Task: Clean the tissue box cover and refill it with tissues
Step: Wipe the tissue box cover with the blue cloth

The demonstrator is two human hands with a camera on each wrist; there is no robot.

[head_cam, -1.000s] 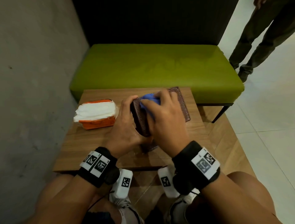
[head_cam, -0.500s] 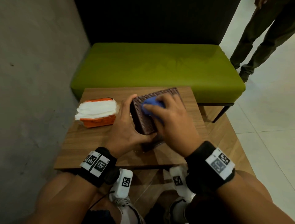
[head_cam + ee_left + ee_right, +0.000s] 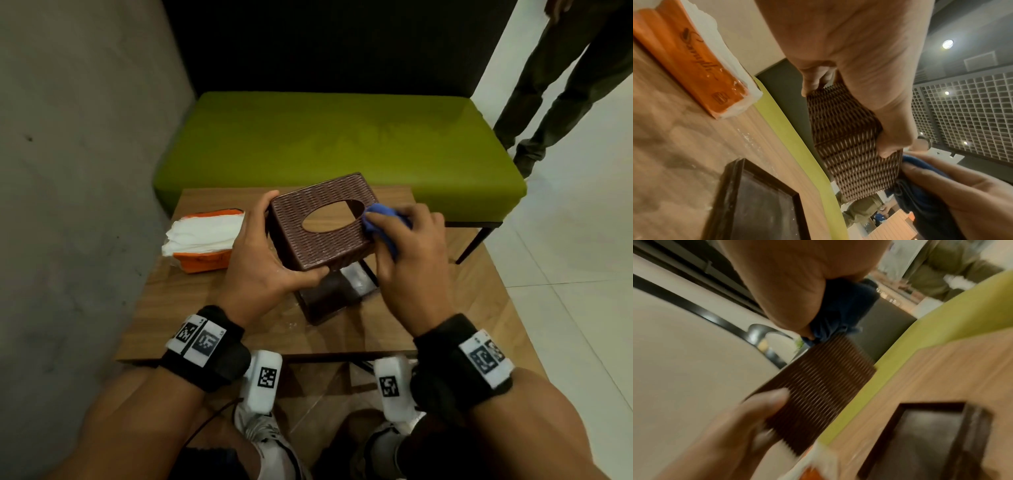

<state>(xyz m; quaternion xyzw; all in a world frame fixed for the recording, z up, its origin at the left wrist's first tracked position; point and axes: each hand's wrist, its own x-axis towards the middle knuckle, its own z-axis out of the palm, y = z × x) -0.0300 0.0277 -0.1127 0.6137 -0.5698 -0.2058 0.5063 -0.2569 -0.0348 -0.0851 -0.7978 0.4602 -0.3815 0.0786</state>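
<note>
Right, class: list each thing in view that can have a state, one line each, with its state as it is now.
tissue box cover: lifted off its base, held above the table, oval opening up, no tissues inside.
base tray: flat on the table, nothing in it.
tissue pack: opened, on the table, white tissues showing.
blue cloth: bunched, pressed against the cover.
left hand: grips the cover.
right hand: holds the cloth.

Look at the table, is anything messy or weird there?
A little. Pale dusty specks lie on the wooden table around the dark base tray, which looks dusty inside too. The tissue box cover is lifted off it, held by the left hand, while the right hand wipes with a blue cloth.
</note>
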